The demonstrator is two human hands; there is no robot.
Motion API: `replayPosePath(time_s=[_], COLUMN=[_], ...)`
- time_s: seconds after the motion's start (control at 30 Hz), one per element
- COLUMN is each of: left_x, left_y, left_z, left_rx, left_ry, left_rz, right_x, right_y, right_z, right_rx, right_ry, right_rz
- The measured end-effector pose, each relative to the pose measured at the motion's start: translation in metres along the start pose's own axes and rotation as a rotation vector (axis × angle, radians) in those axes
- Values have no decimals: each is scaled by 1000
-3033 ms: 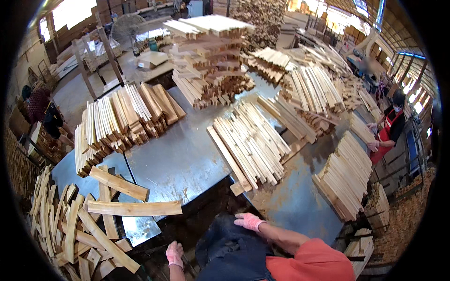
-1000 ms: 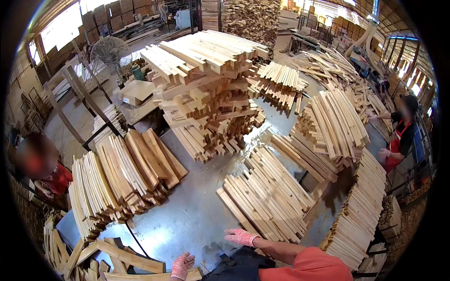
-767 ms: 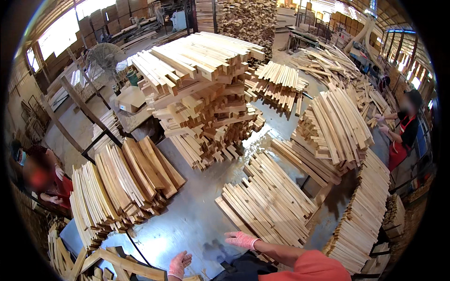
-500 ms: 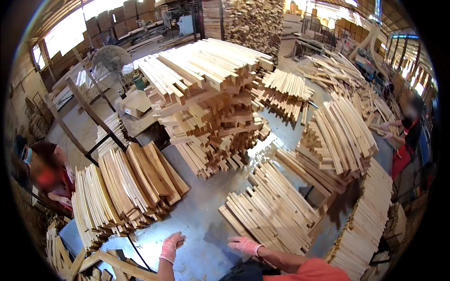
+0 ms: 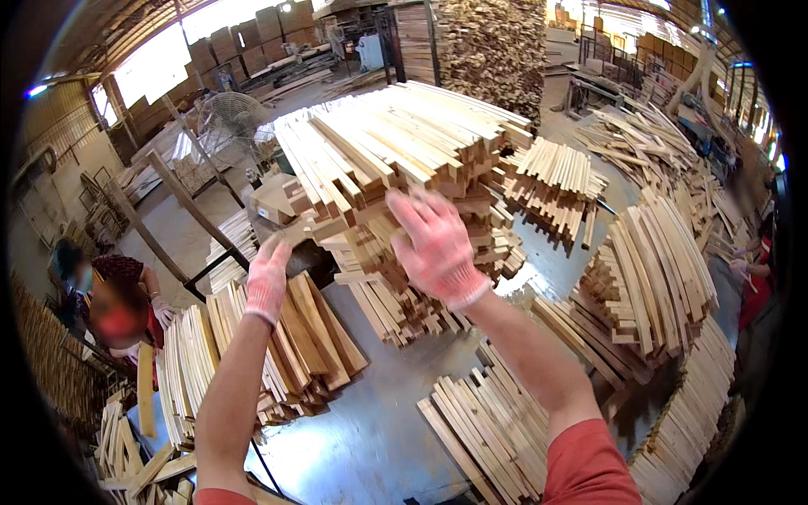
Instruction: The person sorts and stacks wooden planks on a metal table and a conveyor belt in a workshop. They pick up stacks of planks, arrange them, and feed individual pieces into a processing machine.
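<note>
Both my hands wear pink-and-white knit gloves and reach forward with nothing in them. My left hand point(image 5: 268, 280) is open, fingers stretched out, above the far end of a row of wooden boards point(image 5: 231, 337). In front of the tall stack of wooden strips point(image 5: 379, 139) is my right hand point(image 5: 438, 248), open with its fingers apart. It covers part of the stack's near side, and I cannot tell whether it touches the wood. Below my right forearm a lower pile of strips point(image 5: 480, 421) lies on the grey metal table point(image 5: 345, 446).
A co-worker point(image 5: 118, 311) stands at the left by the boards, one gloved hand near them. Another person point(image 5: 752, 269) is partly visible at the far right. A curved pile of strips point(image 5: 661, 269) and a long row point(image 5: 686, 421) line the right side. Loose offcuts point(image 5: 139, 459) lie lower left.
Both my hands have moved up and forward from near my body, the right to the tall stack and the left over the boards. The view has shifted. The left co-worker now has a board upright.
</note>
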State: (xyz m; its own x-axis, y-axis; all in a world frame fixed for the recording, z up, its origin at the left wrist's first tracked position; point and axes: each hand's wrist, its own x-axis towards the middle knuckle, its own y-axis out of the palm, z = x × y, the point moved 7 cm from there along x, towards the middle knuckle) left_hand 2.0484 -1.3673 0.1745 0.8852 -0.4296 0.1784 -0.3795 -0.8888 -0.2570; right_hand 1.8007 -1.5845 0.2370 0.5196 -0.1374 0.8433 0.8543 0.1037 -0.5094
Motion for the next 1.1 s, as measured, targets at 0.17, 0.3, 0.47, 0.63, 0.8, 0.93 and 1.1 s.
replayPosePath(time_s=[0.17,0.3,0.47,0.63,0.8,0.93,1.1], left_x=[77,107,119,112,112,102,102], left_y=[33,42,59,74,89,96,107], left_z=[-28,-26,-36,-32,-11,-19,-25], left_rx=[-1,108,546,39,-241,-405,-390], left_ry=[-9,-23,28,-173,-381,-372,-348], left_rz=[-80,-81,-195,4,73,91,18], right_x=[71,87,97,108,105,94,63], right_y=[83,113,129,109,100,25,-49], right_z=[-42,-37,-49,-51,-55,-52,-202], right_rx=[-430,-466,-495,-315,-274,-78,-35], right_ry=[-75,-90,-99,36,71,-93,187], right_rz=[346,488,475,278,295,-13,-522])
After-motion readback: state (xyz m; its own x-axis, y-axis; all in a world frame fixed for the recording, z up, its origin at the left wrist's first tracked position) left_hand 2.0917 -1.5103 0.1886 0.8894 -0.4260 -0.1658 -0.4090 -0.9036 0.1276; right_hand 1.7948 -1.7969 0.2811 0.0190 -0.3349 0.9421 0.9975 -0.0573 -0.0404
